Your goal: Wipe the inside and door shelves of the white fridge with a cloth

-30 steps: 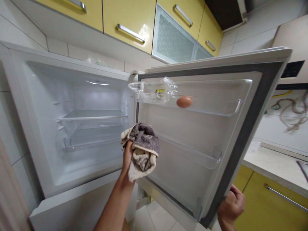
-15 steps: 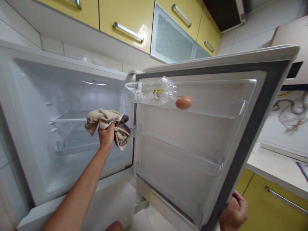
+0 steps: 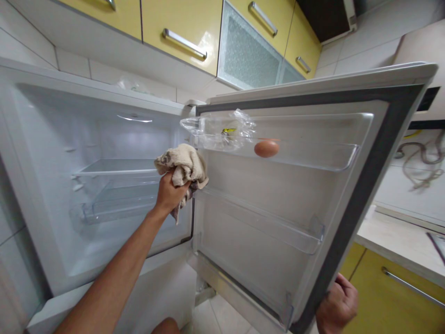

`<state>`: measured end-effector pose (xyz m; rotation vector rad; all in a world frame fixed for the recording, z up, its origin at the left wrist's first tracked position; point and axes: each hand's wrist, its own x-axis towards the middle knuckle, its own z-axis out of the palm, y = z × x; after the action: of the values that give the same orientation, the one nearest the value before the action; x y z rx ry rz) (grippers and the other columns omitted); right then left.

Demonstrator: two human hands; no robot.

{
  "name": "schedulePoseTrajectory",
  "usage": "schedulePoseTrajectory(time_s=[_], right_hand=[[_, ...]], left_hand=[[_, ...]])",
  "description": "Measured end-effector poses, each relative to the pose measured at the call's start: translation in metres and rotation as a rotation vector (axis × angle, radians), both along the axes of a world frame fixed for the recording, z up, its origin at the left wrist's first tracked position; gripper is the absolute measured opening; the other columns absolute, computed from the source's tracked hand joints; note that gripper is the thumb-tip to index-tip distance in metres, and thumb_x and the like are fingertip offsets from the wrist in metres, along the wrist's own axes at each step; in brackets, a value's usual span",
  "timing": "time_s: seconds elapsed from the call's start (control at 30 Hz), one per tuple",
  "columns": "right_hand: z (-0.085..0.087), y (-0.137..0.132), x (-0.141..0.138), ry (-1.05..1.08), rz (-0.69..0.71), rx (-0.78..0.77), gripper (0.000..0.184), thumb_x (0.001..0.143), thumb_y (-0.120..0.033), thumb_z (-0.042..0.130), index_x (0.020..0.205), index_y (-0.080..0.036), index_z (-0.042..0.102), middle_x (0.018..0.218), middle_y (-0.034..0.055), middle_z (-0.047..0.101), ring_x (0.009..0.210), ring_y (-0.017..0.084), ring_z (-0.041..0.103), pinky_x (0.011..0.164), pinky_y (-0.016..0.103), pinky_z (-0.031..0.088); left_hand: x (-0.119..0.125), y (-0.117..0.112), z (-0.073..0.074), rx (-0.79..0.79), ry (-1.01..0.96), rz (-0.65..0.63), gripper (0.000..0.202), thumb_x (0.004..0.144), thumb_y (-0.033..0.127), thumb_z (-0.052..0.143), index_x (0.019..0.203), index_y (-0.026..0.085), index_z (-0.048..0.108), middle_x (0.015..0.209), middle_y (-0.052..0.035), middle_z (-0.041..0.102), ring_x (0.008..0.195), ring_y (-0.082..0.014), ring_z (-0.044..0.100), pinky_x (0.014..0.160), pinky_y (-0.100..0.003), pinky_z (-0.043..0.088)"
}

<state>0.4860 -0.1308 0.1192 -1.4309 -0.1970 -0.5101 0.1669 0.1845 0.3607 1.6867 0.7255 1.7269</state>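
Observation:
My left hand [image 3: 170,191] is closed around a crumpled beige cloth [image 3: 184,162] with dark patches. It is beside the hinge side of the open refrigerator door [image 3: 243,181], level with the gap between the upper and middle door shelves. Whether the cloth touches the door I cannot tell. At the lower right, my right hand [image 3: 337,304] grips the door's outer edge, its fingers partly hidden behind it. A brown egg [image 3: 266,148] and a clear plastic bag [image 3: 239,132] with a yellow bit inside rest in the upper door shelf [image 3: 323,157].
On the left, the refrigerator compartment [image 3: 45,185] stands open, with a glass shelf [image 3: 114,166] and a clear drawer [image 3: 121,211] inside. Yellow cabinets [image 3: 181,23] hang above. A pale countertop [image 3: 392,236] lies behind the door at right.
My left hand has moved the cloth right, from in front of the compartment to the door's hinge side. The right hand has stayed on the door edge, and the door has barely shifted.

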Motion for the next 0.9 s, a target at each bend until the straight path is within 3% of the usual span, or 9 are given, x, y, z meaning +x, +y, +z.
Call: schedulePoseTrajectory(time_s=[0.07,0.1,0.17,0.23,0.33,0.43,0.6,0.73,0.9], right_hand=[[0.001,0.000,0.000,0.002,-0.009,0.002,0.024,0.071,-0.038,0.050,0.080,-0.022,0.065,0.075,0.0032,0.058,0.070,0.024,0.053,0.060,0.036,0.040],[0.002,0.000,-0.001,0.002,-0.022,0.003,0.025,0.071,-0.039,0.050,0.081,-0.022,0.065,0.076,0.0032,0.058,0.071,0.025,0.054,0.061,0.036,0.041],[0.003,0.000,-0.003,0.001,-0.048,0.000,0.026,0.071,-0.039,0.050,0.083,-0.022,0.066,0.077,0.0034,0.059,0.073,0.025,0.055,0.065,0.038,0.043],[0.005,0.000,-0.007,0.001,-0.058,0.002,0.028,0.072,-0.038,0.049,0.086,-0.021,0.066,0.080,0.0036,0.059,0.076,0.025,0.055,0.069,0.039,0.044],[0.006,-0.001,-0.013,0.014,-0.066,0.035,0.031,0.072,-0.038,0.050,0.091,-0.020,0.065,0.084,0.0040,0.061,0.081,0.025,0.056,0.076,0.040,0.045],[0.004,-0.001,-0.016,0.031,-0.082,0.071,0.033,0.072,-0.039,0.052,0.094,-0.019,0.065,0.089,0.0043,0.062,0.087,0.025,0.057,0.083,0.040,0.045],[0.001,0.000,-0.013,0.029,-0.055,0.091,0.034,0.074,-0.040,0.052,0.096,-0.018,0.065,0.093,0.0041,0.061,0.090,0.025,0.056,0.087,0.041,0.044],[0.000,0.003,-0.005,-0.005,-0.029,0.101,0.034,0.075,-0.040,0.052,0.096,-0.017,0.065,0.093,0.0041,0.061,0.090,0.024,0.056,0.087,0.040,0.044],[-0.001,0.004,0.004,-0.031,-0.025,0.084,0.034,0.076,-0.041,0.050,0.096,-0.017,0.064,0.095,0.0046,0.061,0.092,0.023,0.055,0.088,0.040,0.043]], left_hand=[[0.004,-0.019,0.018,0.170,0.205,-0.052,0.030,0.052,0.022,0.080,0.082,0.023,0.074,0.095,-0.0094,0.077,0.100,-0.0342,0.069,0.099,-0.044,0.051],[0.008,-0.027,0.028,0.263,0.401,-0.092,0.030,0.055,0.024,0.080,0.085,0.023,0.075,0.097,-0.0101,0.077,0.102,-0.0354,0.069,0.099,-0.045,0.050],[0.022,-0.042,0.046,0.434,0.755,-0.183,0.033,0.071,0.030,0.072,0.103,0.027,0.077,0.110,-0.0085,0.077,0.108,-0.0334,0.068,0.098,-0.042,0.049],[0.038,-0.053,0.060,0.514,0.989,-0.259,0.030,0.079,0.031,0.064,0.107,0.028,0.076,0.112,-0.0075,0.077,0.105,-0.0305,0.069,0.090,-0.038,0.049],[0.062,-0.069,0.073,0.520,1.211,-0.393,0.024,0.080,0.027,0.058,0.096,0.023,0.076,0.095,-0.0093,0.078,0.084,-0.0254,0.068,0.071,-0.034,0.046],[0.083,-0.092,0.080,0.504,1.279,-0.592,0.025,0.081,0.026,0.055,0.096,0.024,0.075,0.086,-0.0034,0.077,0.073,-0.0178,0.065,0.063,-0.029,0.043],[0.120,-0.142,0.085,0.571,1.263,-0.833,0.030,0.078,0.019,0.060,0.105,0.022,0.073,0.099,-0.0023,0.077,0.086,-0.0156,0.066,0.072,-0.026,0.046],[0.139,-0.166,0.085,0.647,1.252,-0.870,0.027,0.080,0.022,0.060,0.103,0.023,0.072,0.100,-0.0032,0.076,0.088,-0.0178,0.065,0.073,-0.029,0.045],[0.136,-0.159,0.082,0.622,1.216,-0.856,0.027,0.081,0.018,0.058,0.105,0.023,0.070,0.105,-0.0014,0.076,0.092,-0.0167,0.065,0.076,-0.027,0.045]])
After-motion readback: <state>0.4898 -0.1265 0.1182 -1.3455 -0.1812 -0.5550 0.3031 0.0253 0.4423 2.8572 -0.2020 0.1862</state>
